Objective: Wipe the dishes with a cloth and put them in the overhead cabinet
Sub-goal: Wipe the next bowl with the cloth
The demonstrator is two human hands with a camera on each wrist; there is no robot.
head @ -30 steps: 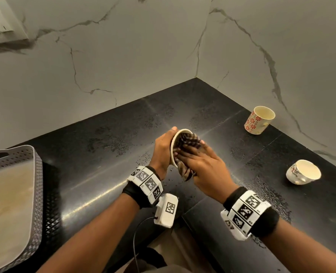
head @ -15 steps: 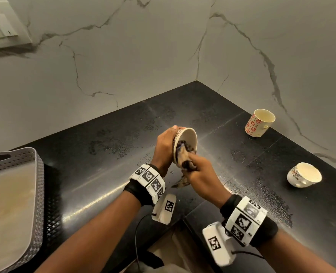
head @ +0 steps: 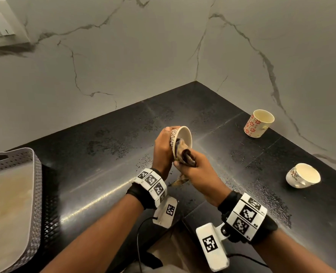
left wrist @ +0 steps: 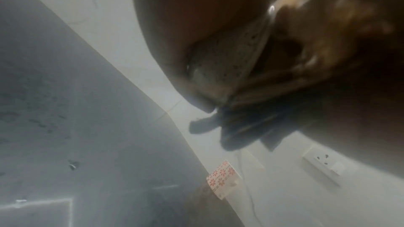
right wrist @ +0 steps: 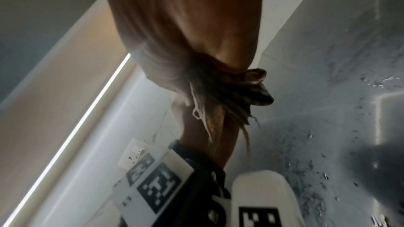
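Observation:
My left hand (head: 163, 147) grips a small patterned bowl (head: 185, 135) from behind, tilted on its side above the black counter with its cream inside facing right. My right hand (head: 192, 169) holds a bunched brown striped cloth (head: 185, 154) pressed into the bowl's lower inside. The bowl's speckled outer wall (left wrist: 229, 54) shows in the left wrist view beside the palm. In the right wrist view the frayed cloth (right wrist: 220, 97) hangs out from under my curled fingers.
A flowered mug (head: 259, 123) stands at the back right by the wall, and a low white cup (head: 302, 175) sits further right and nearer. A grey perforated tray (head: 35, 174) lies at the left edge. Water droplets speckle the black counter (head: 104, 154).
My right hand has rolled over, from fingers spread flat inside the bowl to a fist round the bunched cloth at the lower rim. The bowl has risen slightly.

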